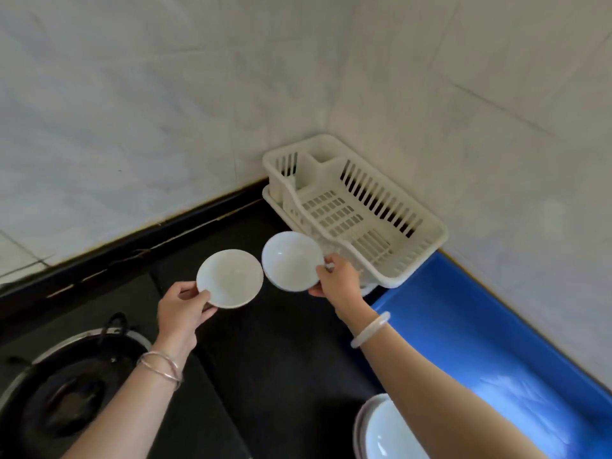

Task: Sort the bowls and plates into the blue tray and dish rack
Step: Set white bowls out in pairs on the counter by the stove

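1. The left hand (180,308) holds a small white plate (230,278) above the dark worktop (281,352). Its fingers (198,295) are clamped on the plate's near-left rim, thumb on top and the others underneath.
2. The right hand (337,281) holds a white bowl (291,261), tilted so its hollow faces the camera. Its fingers (326,272) are clamped on the bowl's right rim.
3. Plate and bowl sit side by side between the two sets of fingers. Their rims meet or nearly meet; I cannot tell which.
4. The white dish rack (361,210) stands just beyond the right fingers, pushed into the corner of the tiled wall (165,111).
5. The blue tray (480,339) lies to the right of the right fingers and nearer the person. Its far end is beside the rack's near corner.
6. A stack of white dishes (381,432) sits well back from both sets of fingers at the lower edge, partly hidden by the right forearm and just left of the tray.
7. A gas burner (73,389) lies left of the left fingers and closer to the person.
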A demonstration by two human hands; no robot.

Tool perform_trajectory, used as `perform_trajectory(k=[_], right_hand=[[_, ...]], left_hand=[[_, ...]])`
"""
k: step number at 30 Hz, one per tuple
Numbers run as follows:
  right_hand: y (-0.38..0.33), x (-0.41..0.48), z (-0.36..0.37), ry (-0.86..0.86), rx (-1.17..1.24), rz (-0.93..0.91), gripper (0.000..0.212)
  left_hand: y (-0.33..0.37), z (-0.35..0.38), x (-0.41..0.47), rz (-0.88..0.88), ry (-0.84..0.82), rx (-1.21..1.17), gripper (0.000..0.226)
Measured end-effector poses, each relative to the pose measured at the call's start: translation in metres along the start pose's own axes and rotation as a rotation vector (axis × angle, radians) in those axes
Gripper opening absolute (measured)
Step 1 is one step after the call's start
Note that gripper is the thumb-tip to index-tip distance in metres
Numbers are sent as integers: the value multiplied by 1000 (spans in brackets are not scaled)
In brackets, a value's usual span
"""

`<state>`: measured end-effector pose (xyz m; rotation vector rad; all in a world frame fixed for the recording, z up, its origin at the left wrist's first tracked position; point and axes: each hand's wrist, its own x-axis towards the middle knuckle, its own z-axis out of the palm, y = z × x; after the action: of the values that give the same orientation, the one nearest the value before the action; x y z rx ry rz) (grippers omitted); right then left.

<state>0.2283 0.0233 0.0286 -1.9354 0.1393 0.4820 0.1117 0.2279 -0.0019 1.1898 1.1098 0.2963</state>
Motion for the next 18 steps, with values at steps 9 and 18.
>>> perform_trajectory(k=[9, 18], right_hand=[[-1, 89, 82, 55, 6, 135, 14], [5, 125, 111, 65, -25, 164, 10]], left_hand=[[0, 1, 74, -37, 141, -111, 24], [-2, 11, 106, -69, 155, -136, 26]])
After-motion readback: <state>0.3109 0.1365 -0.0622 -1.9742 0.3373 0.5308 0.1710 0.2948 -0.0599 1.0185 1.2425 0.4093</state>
